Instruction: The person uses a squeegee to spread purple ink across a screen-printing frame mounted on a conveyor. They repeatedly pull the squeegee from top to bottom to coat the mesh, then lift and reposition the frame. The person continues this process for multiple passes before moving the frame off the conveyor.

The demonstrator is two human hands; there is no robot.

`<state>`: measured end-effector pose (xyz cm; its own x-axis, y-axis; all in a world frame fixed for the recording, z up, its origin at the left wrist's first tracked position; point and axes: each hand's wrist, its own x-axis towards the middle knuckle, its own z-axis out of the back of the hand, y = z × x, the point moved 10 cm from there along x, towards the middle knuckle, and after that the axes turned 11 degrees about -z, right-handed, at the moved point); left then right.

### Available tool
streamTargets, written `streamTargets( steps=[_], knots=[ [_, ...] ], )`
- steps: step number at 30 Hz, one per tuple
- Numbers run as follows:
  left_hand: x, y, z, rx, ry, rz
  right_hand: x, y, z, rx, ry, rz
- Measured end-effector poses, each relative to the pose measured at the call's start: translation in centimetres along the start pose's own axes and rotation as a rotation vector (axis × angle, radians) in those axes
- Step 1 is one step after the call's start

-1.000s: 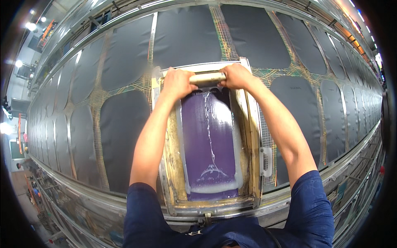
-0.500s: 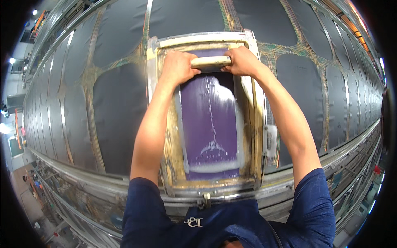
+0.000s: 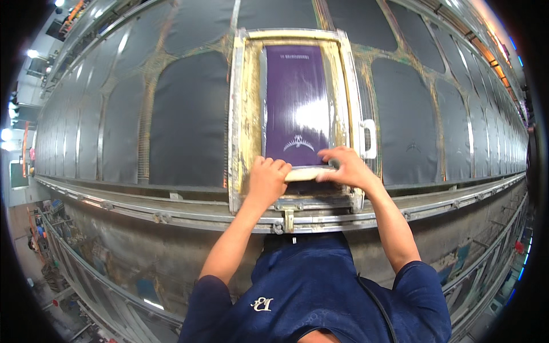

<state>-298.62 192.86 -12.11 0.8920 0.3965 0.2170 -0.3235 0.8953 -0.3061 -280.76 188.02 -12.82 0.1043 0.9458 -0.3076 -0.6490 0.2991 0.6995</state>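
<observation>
My left hand [image 3: 267,178] is closed round the left end of a cream-handled squeegee [image 3: 303,175] at the near end of a screen frame [image 3: 240,91]. My right hand [image 3: 343,167] is at the bar's right end, thumb against it, forefinger and other fingers lifted and apart. Inside the worn, yellow-stained frame is a purple screen [image 3: 291,86] with a glossy film and a pale crest-like design above the squeegee. A white side handle [image 3: 369,138] sticks out at the frame's right.
The long printing table [image 3: 189,126] carries rows of dark grey panels [image 3: 403,143] on both sides of the frame. A metal rail [image 3: 154,211] runs along the near edge, against which my body stands. Lights and racks show at both rims.
The squeegee has travelled from the screen's far end to its near end with both hands. The white streak down the middle is gone. My right fingers have loosened. The frame now appears higher in view.
</observation>
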Motion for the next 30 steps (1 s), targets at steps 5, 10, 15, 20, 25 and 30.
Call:
streamTargets(
  steps=[5, 10, 15, 20, 25, 30],
  knots=[
    [-1.1, -0.6, 0.5, 0.072, 0.030, -0.011, 1.6, -11.7, 10.8, -0.007, -0.993, -0.452],
    [-1.5, -0.2, -0.7, 0.025, 0.026, -0.021, 2.9, -16.6, 9.6, 0.082, -0.824, -0.441],
    [-3.1, 0.8, 3.6, -0.065, -0.046, 0.003, 1.5, -9.3, 12.7, 0.192, -0.844, -0.446],
    [-7.8, 8.1, 6.5, 0.027, 0.031, 0.057, 6.0, -4.8, 5.6, 0.268, -0.900, -0.318],
    [-16.6, 18.2, 14.3, 0.034, -0.002, 0.043, 11.6, 5.2, -6.0, 0.459, -0.899, -0.301],
    [-23.8, 20.5, 16.9, 0.105, 0.025, 0.063, 14.5, 10.4, -10.2, 0.438, -0.840, -0.349]
  ],
)
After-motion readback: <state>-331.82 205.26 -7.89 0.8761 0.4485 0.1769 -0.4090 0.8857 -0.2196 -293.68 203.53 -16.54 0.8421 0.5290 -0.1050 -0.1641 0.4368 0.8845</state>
